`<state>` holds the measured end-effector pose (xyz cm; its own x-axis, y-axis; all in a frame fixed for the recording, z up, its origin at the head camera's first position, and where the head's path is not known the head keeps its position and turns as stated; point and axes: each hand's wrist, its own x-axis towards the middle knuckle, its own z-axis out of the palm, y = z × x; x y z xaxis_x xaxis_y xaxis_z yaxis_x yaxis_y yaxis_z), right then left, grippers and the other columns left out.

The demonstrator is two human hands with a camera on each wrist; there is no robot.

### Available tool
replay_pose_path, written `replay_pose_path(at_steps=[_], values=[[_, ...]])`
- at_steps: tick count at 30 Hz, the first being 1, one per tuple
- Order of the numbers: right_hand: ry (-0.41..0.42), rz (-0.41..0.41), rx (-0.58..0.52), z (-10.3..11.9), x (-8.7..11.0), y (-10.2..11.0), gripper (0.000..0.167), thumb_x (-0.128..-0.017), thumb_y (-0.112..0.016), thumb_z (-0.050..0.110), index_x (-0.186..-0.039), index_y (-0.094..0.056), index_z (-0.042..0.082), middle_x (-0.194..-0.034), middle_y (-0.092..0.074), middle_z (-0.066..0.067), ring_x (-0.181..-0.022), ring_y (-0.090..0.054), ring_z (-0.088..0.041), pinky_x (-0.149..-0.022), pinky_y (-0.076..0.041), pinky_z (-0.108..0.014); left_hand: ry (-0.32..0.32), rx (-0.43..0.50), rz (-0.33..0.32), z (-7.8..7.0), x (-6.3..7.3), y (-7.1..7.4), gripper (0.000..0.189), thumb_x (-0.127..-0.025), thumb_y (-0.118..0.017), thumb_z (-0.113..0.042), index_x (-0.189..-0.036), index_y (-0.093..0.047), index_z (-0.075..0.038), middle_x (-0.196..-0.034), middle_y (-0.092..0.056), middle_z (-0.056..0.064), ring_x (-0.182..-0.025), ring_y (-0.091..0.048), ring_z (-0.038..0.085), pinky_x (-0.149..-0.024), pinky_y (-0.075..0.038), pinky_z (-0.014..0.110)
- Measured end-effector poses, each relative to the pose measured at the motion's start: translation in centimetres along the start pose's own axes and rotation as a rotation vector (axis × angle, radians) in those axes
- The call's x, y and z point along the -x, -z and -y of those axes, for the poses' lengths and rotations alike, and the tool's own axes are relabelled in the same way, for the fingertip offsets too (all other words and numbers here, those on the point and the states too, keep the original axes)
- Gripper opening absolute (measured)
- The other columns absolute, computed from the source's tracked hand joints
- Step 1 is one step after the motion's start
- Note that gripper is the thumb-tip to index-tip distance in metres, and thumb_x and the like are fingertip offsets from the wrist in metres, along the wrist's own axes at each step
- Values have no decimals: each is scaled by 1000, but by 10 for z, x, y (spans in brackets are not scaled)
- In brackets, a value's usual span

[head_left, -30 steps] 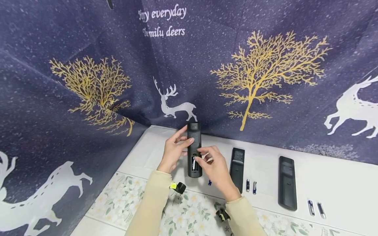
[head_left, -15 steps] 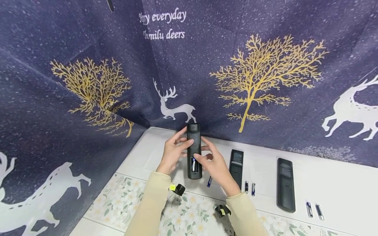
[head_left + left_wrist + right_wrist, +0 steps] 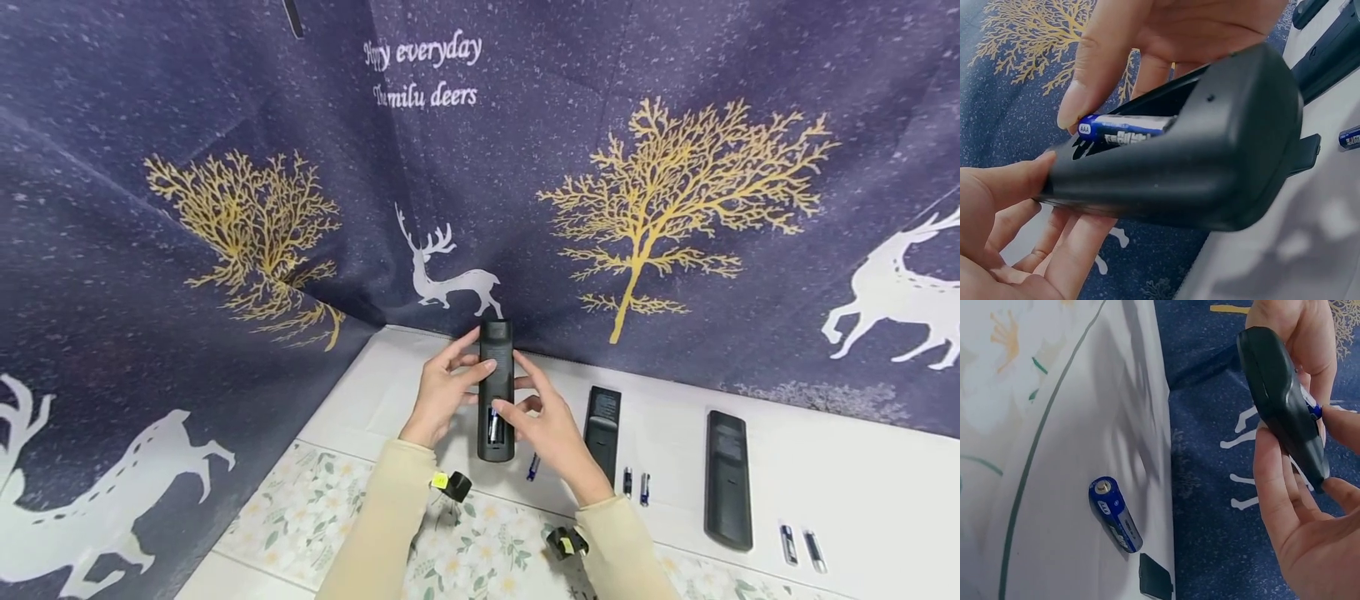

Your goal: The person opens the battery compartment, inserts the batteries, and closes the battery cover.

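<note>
A black remote control (image 3: 497,383) is held up with its back toward me and its battery compartment uncovered. My left hand (image 3: 441,392) grips its left side, thumb on the back. My right hand (image 3: 551,425) holds the other edge with its fingers. The right thumb presses the end of a blue-and-silver AAA battery (image 3: 1125,127), which lies in the compartment with that end slightly raised. Whether a second battery lies inside is hidden. Below the remote, a loose blue battery (image 3: 1115,515) lies on the white table, beside a small flat black piece (image 3: 1155,576).
To the right lie two more black remote controls, one nearer (image 3: 602,429) and one farther (image 3: 727,479). A pair of batteries (image 3: 637,485) lies beside the nearer, another pair (image 3: 801,546) beside the farther. A dark blue printed cloth (image 3: 465,167) hangs behind the table.
My right fingers have moved from the compartment to the remote's right edge, while the thumb stays at the battery's end. More of the loose battery shows. The left hand keeps its grip.
</note>
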<state>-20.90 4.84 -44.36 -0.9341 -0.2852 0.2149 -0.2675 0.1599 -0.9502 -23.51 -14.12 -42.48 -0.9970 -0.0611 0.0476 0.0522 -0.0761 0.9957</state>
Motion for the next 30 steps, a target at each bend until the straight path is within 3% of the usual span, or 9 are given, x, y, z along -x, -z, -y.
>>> replay_pose_path(at_steps=[16, 30], values=[[-2, 26, -51, -2, -3, 1, 87, -100, -79, 18, -171, -27, 24, -131, -60, -18, -82, -68, -25, -68, -61, -61, -3, 2, -6, -2, -1, -2, 62, -94, -84, -12, -152, -63, -24, -121, -65, 18, -91, -75, 25, -71, -65, 40], [-11, 42, -25, 0, -2, 2, 93, -100, -78, 13, -172, -21, 27, -127, -61, -17, -80, -68, -26, -68, -61, -58, -6, -3, 4, -1, 0, -3, 63, -94, -84, -11, -152, -62, -24, -117, -65, 17, -92, -75, 27, -77, -65, 49]])
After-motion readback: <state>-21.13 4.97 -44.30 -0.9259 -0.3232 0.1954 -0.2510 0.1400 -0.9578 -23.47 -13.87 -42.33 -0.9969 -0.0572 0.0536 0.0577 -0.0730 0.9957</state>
